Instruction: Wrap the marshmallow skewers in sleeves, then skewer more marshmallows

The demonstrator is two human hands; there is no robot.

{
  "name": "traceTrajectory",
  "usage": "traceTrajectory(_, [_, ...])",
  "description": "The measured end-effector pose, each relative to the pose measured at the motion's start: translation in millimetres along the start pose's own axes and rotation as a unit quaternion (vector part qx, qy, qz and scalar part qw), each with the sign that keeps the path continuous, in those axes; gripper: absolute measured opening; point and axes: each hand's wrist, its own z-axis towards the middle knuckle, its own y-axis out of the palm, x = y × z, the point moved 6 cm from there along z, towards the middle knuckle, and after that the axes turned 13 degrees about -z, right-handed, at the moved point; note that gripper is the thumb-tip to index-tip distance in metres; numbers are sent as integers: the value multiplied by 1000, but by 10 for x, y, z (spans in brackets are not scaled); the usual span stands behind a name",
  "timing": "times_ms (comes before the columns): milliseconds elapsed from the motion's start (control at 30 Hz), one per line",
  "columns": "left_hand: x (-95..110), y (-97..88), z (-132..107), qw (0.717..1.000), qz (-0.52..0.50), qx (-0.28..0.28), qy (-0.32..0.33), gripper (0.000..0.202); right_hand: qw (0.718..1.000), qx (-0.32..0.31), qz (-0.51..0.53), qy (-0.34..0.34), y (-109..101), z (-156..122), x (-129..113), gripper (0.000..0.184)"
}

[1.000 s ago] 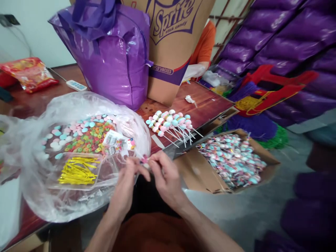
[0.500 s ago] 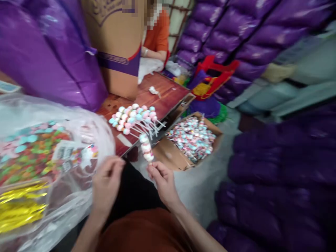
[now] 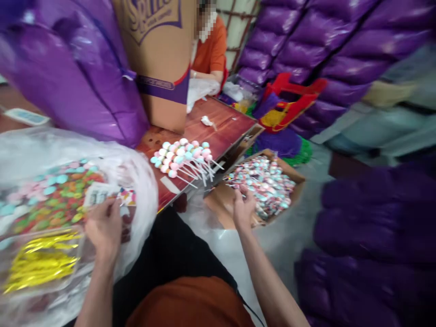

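Wrapped candy sticks: heaped in the open cardboard box, just beside the desk at its right edge. Right hand is over the box's near side, at the edge of the heap. Right grip: fingers partly curled, blurred; can't tell if it has hold of a stick.

Left hand is at the printed wrappers on the clear plastic sheet. Left grip: fingertips drawn close together at the wrappers; can't tell if one is pinched.

Around the left hand, on the same sheet: colored gummy rings, pastel candies behind them, and a clear tray of gold ties nearest the body.

Between the hands, farther out on the desk: a row of unwrapped candy sticks, white stick ends toward the box. White scrap beyond.

Back of desk: purple bag standing against a tall printed carton. Past the carton, a person in orange. Purple bundles stacked at right.
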Motion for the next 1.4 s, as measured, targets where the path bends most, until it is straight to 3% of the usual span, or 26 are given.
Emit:
traceTrajectory(67, [83, -55, -56, 996, -77, 15, 34, 21, 999, -13, 18, -45, 85, -442, -221, 34])
traceTrajectory(100, [145, -80, -94, 994, -100, 20, 47, 20, 993, -31, 26, -112, 120, -657, -419, 26])
traceTrajectory(167, [306, -104, -184, 988, -138, 13, 71, 15, 961, -111, 57, -247, 226, -1055, -866, 13])
traceTrajectory(233, [471, -99, -275, 982, -169, -10, 80, 8, 928, -208, 86, -296, 381, -1341, -1241, 14])
traceTrajectory(300, [585, -95, -354, 977, -199, -28, 72, 4, 905, -303, 112, -278, 586, -1512, -1510, 19])
traceTrajectory(367, [621, -116, -425, 973, -223, -28, 56, 7, 885, -376, 148, -232, 787, -1607, -1673, 11])
traceTrajectory(433, [565, -172, -506, 970, -243, 4, 21, 9, 876, -405, 184, -186, 924, -1647, -1750, 8])
traceTrajectory(500, [432, -185, -605, 957, -284, 18, -57, 7, 878, -401, 211, -153, 988, -1661, -1767, 11])
traceTrajectory(567, [301, -64, -713, 911, -370, -40, -176, 23, 881, -396, 229, -126, 1009, -1686, -1754, 10])
traceTrajectory(667, [279, 174, -802, 762, -550, -119, -321, 37, 868, -422, 251, -76, 1027, -1770, -1719, 13])
traceTrajectory(733, [317, 241, -739, 676, -635, -96, -361, 37, 856, -443, 260, -63, 1030, -1829, -1713, 17])
traceTrajectory(767, [334, 261, -692, 651, -656, -81, -373, 36, 854, -446, 260, -66, 1025, -1846, -1713, 20])
traceTrajectory(833, [358, 296, -612, 630, -668, -56, -393, 36, 858, -438, 254, -80, 1019, -1857, -1704, 28])
traceTrajectory(900, [381, 323, -564, 630, -665, -30, -400, 35, 870, -419, 248, -77, 1028, -1848, -1667, 37])
traceTrajectory(967, [416, 338, -536, 649, -661, 0, -378, 37, 881, -401, 242, -62, 1053, -1836, -1621, 42])
traceTrajectory(1067, [502, 329, -489, 716, -632, 27, -295, 36, 897, -377, 220, -68, 1080, -1795, -1597, 46])
traceTrajectory(1133, [561, 354, -436, 765, -595, 3, -246, 36, 905, -366, 195, -98, 1078, -1717, -1608, 46])
traceTrajectory(1233, [588, 419, -226, 826, -526, -37, -198, 37, 921, -314, 116, -198, 1026, -1479, -1623, 44])
traceTrajectory(1300, [593, 466, 49, 862, -479, -42, -163, 36, 925, -235, 24, -298, 973, -1280, -1620, 38])
traceTrajectory(1333, [606, 515, 218, 876, -456, -55, -147, 34, 920, -186, -28, -344, 954, -1187, -1606, 33])
traceTrajectory(1400, [668, 710, 567, 900, -396, -138, -120, 29, 895, -107, -129, -413, 963, -1044, -1553, 24])
